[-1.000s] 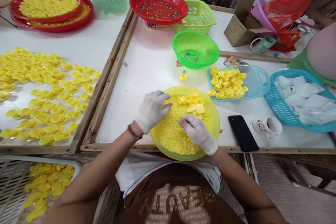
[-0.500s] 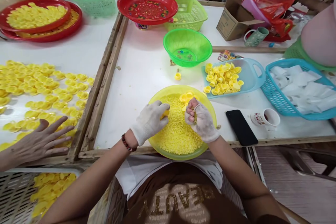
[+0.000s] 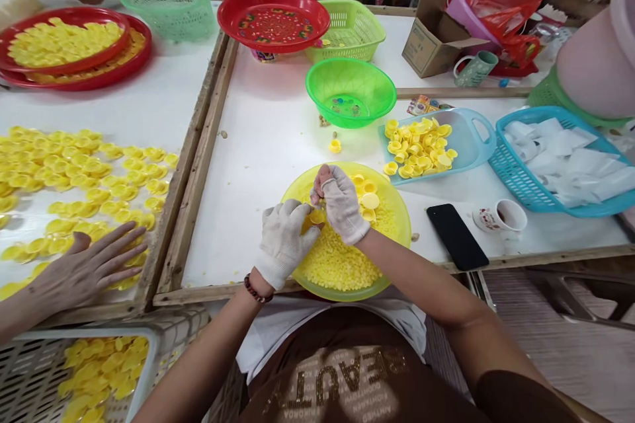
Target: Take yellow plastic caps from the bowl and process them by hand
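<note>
A yellow bowl (image 3: 342,271) full of small yellow pellets stands at the table's front edge, with several yellow cups (image 3: 370,201) on the pellets at its right. My left hand (image 3: 285,234), in a white glove with bare fingertips, is closed on a yellow cup (image 3: 317,216) over the bowl's left side. Right beside it, my gloved right hand (image 3: 340,201) has its fingers pinched together just above that cup. Whatever small thing lies between the right fingertips is too small to make out.
Behind the bowl are a green bowl (image 3: 350,92) and a blue tray (image 3: 466,139) of yellow cups. A black phone (image 3: 457,236) and a mug (image 3: 501,217) lie to the right. Another person's hand (image 3: 94,261) rests on yellow cups at the left.
My right hand has moved left across the bowl to my left hand, uncovering the cups on the right. My left hand has shifted slightly right and down.
</note>
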`<state>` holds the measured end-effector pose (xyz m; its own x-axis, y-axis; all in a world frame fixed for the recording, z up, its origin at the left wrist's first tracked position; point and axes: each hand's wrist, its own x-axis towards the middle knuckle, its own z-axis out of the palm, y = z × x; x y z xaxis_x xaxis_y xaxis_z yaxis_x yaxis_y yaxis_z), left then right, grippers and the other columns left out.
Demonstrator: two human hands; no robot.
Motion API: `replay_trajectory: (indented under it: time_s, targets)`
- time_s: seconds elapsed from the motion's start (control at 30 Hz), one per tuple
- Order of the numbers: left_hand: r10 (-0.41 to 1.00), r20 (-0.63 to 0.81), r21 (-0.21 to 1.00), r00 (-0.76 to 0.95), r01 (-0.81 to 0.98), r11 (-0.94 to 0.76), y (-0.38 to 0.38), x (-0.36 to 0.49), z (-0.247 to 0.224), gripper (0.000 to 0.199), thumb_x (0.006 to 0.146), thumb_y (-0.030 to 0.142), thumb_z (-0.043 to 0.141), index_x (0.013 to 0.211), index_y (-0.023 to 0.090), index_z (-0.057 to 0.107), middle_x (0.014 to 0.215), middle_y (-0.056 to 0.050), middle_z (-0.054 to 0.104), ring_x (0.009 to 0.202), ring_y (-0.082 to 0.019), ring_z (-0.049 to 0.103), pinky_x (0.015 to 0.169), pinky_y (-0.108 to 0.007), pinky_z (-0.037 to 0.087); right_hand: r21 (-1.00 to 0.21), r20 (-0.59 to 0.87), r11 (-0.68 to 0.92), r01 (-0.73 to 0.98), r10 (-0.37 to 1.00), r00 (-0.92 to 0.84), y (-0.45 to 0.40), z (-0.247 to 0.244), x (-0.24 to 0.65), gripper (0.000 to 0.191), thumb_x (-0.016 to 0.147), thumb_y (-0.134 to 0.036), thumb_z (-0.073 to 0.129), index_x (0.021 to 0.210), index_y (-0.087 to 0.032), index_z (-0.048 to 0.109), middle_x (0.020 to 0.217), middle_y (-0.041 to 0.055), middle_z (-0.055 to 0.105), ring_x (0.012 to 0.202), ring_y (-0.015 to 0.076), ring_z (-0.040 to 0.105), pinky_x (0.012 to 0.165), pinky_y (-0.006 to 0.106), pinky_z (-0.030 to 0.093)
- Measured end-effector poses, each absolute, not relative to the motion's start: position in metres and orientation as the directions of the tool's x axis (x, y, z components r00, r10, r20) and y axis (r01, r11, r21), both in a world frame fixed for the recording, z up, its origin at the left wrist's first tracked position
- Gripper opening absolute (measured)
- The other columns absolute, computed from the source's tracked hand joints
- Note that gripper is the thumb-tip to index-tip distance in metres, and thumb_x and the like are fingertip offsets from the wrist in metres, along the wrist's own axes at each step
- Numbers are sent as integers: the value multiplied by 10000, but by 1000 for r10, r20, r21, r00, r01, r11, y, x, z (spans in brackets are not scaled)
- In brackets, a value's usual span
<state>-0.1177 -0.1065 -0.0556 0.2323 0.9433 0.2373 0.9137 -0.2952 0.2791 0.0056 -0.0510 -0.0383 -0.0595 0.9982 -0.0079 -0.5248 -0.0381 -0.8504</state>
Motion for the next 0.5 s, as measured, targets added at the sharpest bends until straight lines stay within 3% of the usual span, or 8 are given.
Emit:
replay_trajectory:
  time_s: [0.23, 0.5]
  targets:
    - [933, 285, 338, 218, 888, -311, -111, -118, -57, 233, 865, 389, 703, 1013, 210, 682, 1021, -61, 685, 928, -263, 638, 835, -424, 412, -790, -132, -145, -596, 989, -65, -58, -28, 33, 388, 875, -482, 691, 769, -230, 416, 620, -87, 400, 477, 54, 403, 458, 197, 283]
    - [913, 285, 536, 291, 741, -404, -117, -100, -51, 162, 869, 266, 674, 1006, 193, 626, 1031, -61, 701, 953, -242, 655, 862, -380, 468, -829, -23, -51, -557, 998, -58, -78, -18, 39, 371, 914, -513, 650, 768, -227, 463, 638, -67, 411, 497, 63, 409, 480, 217, 333]
